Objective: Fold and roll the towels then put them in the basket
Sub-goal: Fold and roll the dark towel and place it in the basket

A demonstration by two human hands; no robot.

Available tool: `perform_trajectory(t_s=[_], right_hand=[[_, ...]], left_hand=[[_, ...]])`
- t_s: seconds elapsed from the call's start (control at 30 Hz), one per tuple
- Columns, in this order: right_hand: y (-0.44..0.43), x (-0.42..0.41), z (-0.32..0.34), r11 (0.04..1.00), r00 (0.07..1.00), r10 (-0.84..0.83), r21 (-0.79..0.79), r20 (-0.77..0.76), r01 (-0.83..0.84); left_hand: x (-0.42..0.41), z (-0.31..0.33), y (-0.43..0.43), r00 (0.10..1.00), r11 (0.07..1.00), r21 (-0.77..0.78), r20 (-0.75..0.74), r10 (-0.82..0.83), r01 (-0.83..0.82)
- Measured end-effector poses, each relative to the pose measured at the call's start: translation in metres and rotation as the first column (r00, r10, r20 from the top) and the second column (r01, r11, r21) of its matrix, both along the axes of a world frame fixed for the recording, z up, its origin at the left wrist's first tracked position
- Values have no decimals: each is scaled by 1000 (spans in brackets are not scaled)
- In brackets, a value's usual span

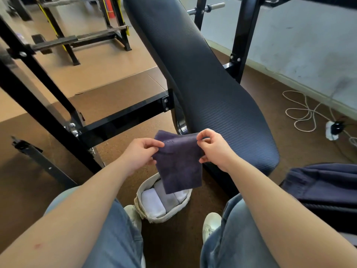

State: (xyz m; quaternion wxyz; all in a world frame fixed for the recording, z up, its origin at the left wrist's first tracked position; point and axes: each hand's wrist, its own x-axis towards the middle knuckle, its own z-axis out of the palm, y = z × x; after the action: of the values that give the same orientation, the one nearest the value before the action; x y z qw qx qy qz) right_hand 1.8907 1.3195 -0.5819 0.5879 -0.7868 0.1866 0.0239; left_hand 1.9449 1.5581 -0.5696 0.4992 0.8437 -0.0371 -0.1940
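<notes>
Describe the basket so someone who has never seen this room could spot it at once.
Find the long black padded bench running up the middle. At its near end, on the brown floor between the person's white shoes, stands the basket. It is the only pale container, holding white and grey rolled towels, right below the purple towel that the left hand and right hand pinch.

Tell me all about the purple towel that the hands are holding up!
The purple towel is dark, soft-looking, fuzzy cloth with a faint stamped mark near its top edge. It hangs flat and unrolled in the air, pinched at its top corners by the left hand and the right hand. Its bottom edge dangles over the basket.
</notes>
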Motion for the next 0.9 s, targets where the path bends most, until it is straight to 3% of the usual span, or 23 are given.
perform_trajectory(t_s=[0.1, 0.2, 0.3, 0.5, 0.63, 0.8, 0.9], right_hand=[[-1, -1, -1, 993, 995, 101, -64, -24, -102], [-1, -8, 1, 904, 973, 222, -358, -67, -231], [1, -10, -2, 821, 958, 276, -497, -83, -280], [-2, -8, 0, 739, 951, 299, -611, -79, -283], [0, -5, 1, 804, 974, 222, -559, -39, -205], [0, -1, 3, 946, 990, 136, -291, -41, -142], [1, -1, 6, 983, 996, 88, -164, 9, -85]], left_hand=[[1, -3, 0, 992, 993, 84, 88, -90, 83], [-2, -8, 0, 959, 950, 280, 203, -198, 137], [-5, -14, -3, 898, 877, 448, 294, -327, 173], [-2, -16, -2, 882, 847, 519, 336, -331, 120], [-1, -15, -4, 934, 901, 431, 298, -196, 52], [12, -12, -3, 971, 977, 213, 235, -40, -11], [10, -6, -5, 983, 997, 72, 186, 0, -14]])
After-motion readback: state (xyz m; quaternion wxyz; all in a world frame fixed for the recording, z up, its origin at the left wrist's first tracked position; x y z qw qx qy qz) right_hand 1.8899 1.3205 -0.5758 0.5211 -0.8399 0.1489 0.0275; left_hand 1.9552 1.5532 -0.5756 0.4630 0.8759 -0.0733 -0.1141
